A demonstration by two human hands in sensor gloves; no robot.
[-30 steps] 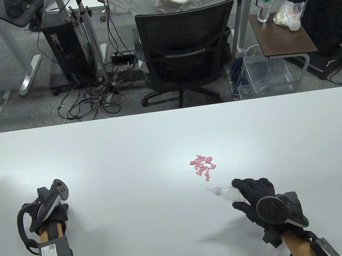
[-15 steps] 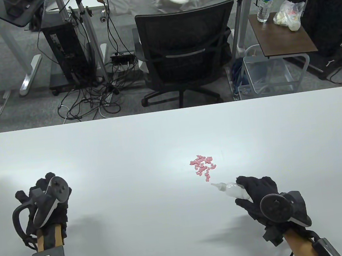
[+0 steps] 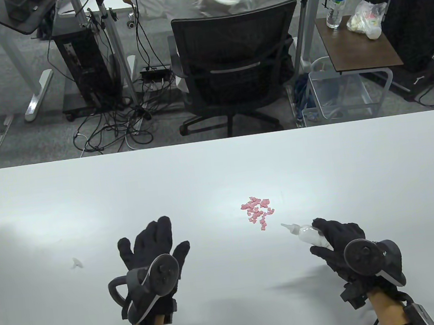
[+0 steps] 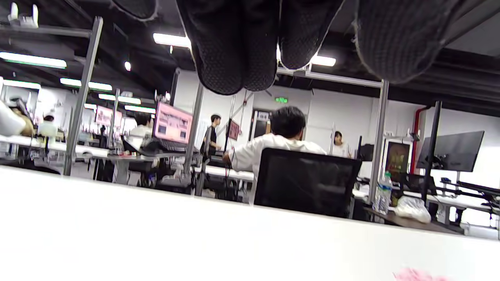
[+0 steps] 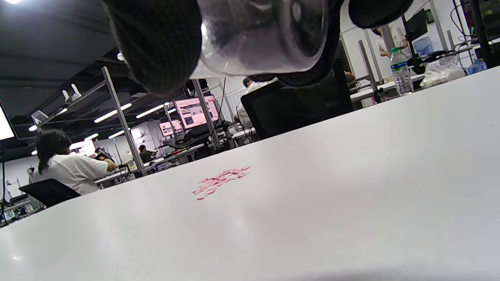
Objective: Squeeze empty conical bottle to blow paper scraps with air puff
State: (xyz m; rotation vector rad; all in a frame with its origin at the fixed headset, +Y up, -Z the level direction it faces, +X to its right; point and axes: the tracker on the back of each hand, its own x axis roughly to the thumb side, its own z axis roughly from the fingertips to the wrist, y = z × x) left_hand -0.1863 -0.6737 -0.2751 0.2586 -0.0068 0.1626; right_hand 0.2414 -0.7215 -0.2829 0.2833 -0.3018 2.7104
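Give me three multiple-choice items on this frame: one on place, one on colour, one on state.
1. Where do the paper scraps lie relative to the conical bottle?
A. Beyond its nozzle, toward the far edge and the person's left
B. Under the left hand
C. On the office chair

2. What colour are the scraps?
A. Blue
B. Pink
C. Green

3. How is the left hand right now?
A. Gripping the bottle
B. Pinching a scrap
C. Fingers spread, holding nothing

Key: 1 A, the table view shows the nozzle pointing up-left with the pile just past it. 2 B, pink in the table and right wrist views. 3 C, the fingers are splayed over the bare table while the right hand grips the bottle.
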